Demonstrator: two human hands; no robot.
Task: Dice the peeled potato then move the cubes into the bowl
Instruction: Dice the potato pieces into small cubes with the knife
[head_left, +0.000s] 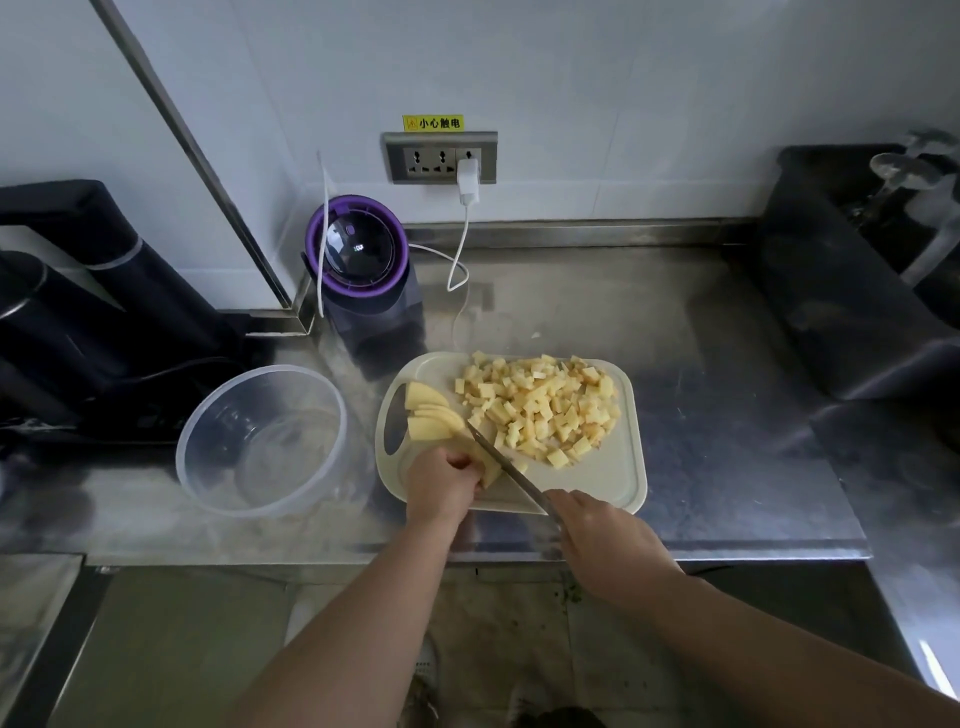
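Cutting board (618, 467) near the front edge of the counter (727, 415). The left hand (441, 475), fingers curled, holds down a potato piece (491, 470) at the board's near left part. The right hand (597, 535) grips the handle of a knife (506, 467), its blade slanting just beside that piece. Uncut potato slices (431, 415) lie by the board's handle hole. Potato cubes (540, 405) are heaped toward the board's far right. A clear bowl (262, 441) stands just left of the board.

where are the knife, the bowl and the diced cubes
knife (509, 470): head view, middle of the blade
bowl (260, 447): head view, bare bottom inside
diced cubes (540, 410): head view, middle of the pile
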